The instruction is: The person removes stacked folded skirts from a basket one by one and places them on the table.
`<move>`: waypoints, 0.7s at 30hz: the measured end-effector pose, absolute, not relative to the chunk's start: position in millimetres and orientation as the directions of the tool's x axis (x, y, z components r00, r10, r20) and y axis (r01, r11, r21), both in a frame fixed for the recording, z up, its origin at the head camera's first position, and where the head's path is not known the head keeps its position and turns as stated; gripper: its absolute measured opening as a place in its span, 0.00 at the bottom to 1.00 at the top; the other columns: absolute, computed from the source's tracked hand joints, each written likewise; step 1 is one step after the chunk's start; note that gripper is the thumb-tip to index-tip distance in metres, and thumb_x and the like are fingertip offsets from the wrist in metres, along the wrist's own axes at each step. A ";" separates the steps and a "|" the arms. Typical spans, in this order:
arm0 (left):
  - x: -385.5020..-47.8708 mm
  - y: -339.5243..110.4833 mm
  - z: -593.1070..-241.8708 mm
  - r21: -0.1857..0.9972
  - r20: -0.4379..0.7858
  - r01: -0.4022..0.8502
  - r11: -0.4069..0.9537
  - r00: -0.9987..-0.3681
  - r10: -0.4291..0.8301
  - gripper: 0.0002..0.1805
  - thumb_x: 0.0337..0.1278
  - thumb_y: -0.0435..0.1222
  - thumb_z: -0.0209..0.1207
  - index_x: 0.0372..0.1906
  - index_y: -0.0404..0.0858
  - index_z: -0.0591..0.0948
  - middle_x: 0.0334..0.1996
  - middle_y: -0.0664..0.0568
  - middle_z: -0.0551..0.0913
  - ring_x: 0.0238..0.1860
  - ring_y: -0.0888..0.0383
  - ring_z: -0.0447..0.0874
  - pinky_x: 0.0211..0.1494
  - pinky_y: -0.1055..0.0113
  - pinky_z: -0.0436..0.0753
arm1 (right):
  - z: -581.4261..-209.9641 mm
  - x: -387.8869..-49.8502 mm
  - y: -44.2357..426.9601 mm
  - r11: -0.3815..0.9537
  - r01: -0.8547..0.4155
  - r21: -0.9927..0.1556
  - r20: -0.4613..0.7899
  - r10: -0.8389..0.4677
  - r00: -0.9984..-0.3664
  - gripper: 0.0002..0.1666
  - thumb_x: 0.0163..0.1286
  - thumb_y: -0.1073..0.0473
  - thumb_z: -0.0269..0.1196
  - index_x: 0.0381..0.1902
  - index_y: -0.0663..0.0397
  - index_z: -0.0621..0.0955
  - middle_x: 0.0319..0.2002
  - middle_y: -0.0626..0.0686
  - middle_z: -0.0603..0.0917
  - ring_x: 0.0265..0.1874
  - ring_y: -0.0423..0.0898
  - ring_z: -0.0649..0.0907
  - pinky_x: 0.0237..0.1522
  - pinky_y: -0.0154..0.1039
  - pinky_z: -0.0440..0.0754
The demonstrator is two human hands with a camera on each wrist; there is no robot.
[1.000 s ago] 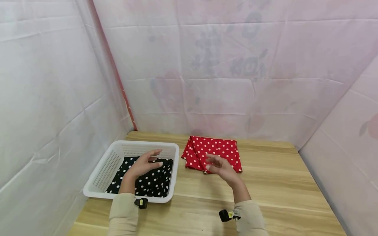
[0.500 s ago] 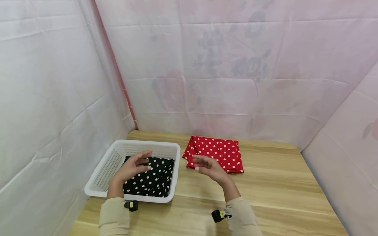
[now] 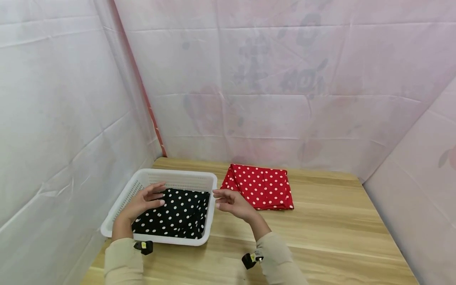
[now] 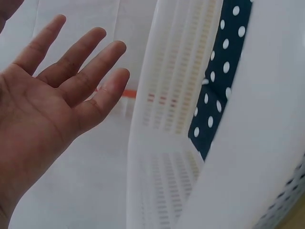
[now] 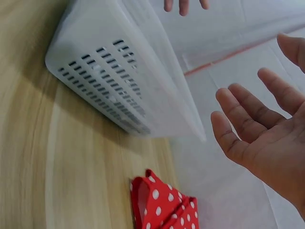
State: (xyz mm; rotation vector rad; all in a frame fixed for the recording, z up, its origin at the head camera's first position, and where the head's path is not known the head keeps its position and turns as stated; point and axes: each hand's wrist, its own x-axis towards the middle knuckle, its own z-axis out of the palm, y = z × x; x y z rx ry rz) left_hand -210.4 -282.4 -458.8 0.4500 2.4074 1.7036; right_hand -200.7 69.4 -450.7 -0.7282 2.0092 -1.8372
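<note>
Soft, even light fills the head view, greyish on the left sheet (image 3: 64, 99) and pinkish toward the upper right — only faint shadows mark the tabletop (image 3: 327, 221). Both wrist views look dimmer and softer — the basket (image 5: 95, 28) blurs along its rim.

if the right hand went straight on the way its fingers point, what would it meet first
Probably the white basket, at its right rim: the right hand points across it in the head view. Height is unclear, so it might pass over instead.
</note>
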 end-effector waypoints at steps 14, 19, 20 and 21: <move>-214.5 -316.4 -472.4 0.936 0.005 0.086 0.341 -0.972 0.233 0.34 0.60 0.37 0.58 0.69 0.35 0.60 0.62 0.34 0.63 0.59 0.37 0.64 0.56 0.50 0.69 | -458.1 -208.3 21.5 0.137 -0.071 -0.988 -0.012 -0.526 -0.850 0.31 0.62 0.64 0.60 0.63 0.64 0.69 0.49 0.60 0.74 0.46 0.53 0.77 0.45 0.44 0.78; -215.4 -329.4 -471.6 0.935 -0.079 -0.002 0.355 -0.976 0.204 0.36 0.61 0.40 0.58 0.71 0.37 0.57 0.65 0.33 0.59 0.61 0.38 0.61 0.58 0.46 0.67 | -468.0 -215.0 2.0 0.162 0.055 -0.985 -0.126 -0.467 -0.876 0.31 0.60 0.62 0.62 0.61 0.63 0.70 0.45 0.56 0.77 0.43 0.48 0.77 0.42 0.47 0.78; -215.8 -331.6 -471.4 0.936 -0.104 -0.028 0.351 -0.974 0.201 0.37 0.61 0.40 0.57 0.71 0.36 0.55 0.65 0.32 0.58 0.62 0.37 0.59 0.59 0.44 0.65 | -468.4 -215.6 -2.0 0.164 0.095 -0.982 -0.159 -0.446 -0.881 0.30 0.60 0.63 0.62 0.61 0.64 0.70 0.45 0.56 0.78 0.43 0.49 0.77 0.43 0.48 0.78; -216.3 -333.6 -471.4 0.936 -0.131 -0.055 0.348 -0.972 0.197 0.37 0.62 0.40 0.57 0.71 0.36 0.54 0.66 0.31 0.56 0.63 0.36 0.57 0.60 0.42 0.63 | -468.8 -216.4 -5.9 0.159 0.138 -0.978 -0.194 -0.426 -0.884 0.30 0.60 0.63 0.62 0.61 0.65 0.69 0.44 0.57 0.78 0.43 0.51 0.78 0.44 0.50 0.78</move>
